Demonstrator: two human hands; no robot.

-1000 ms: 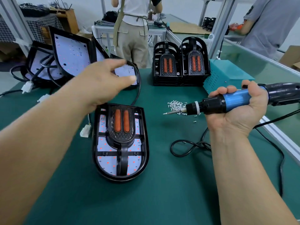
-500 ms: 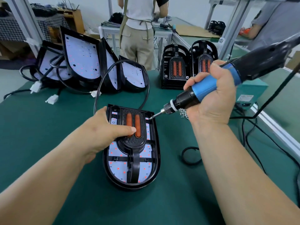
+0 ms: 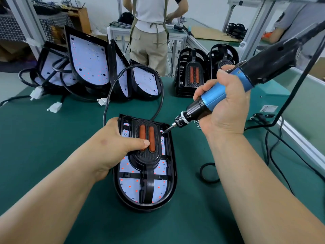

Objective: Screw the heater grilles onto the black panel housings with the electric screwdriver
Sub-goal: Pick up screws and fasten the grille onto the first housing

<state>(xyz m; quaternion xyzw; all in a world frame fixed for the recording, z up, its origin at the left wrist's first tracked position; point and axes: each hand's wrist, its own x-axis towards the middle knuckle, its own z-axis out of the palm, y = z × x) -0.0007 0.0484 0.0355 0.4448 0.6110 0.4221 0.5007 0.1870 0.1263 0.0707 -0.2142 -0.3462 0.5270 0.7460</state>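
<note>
**Black mesh heater grille with two orange bars (image 3: 148, 158): bit on its upper-right fixing point**

The grille lies in the black oval panel housing (image 3: 173, 166), which is flat on the green bench mat (image 3: 52, 138) straight in front of you. Your left hand (image 3: 112, 147) clamps it, thumb pressed across the grille and fingers over the housing's left wall. Your right hand (image 3: 226, 106) is fisted round the blue-and-black electric screwdriver (image 3: 212, 99), its bit tip touching the grille's upper-right corner.

I cannot tell whether a screw sits under the bit or whether other points are fastened, so judge this unit as barely begun. Stacked grilled housings (image 3: 191, 80) at the far edge look done, and bare white-faced panels (image 3: 88, 62) lean far left, probably waiting.

The housing holds a white dotted board beneath the grille. The small silver screws (image 3: 197, 123) lie loose on the mat, in no tray.
</note>
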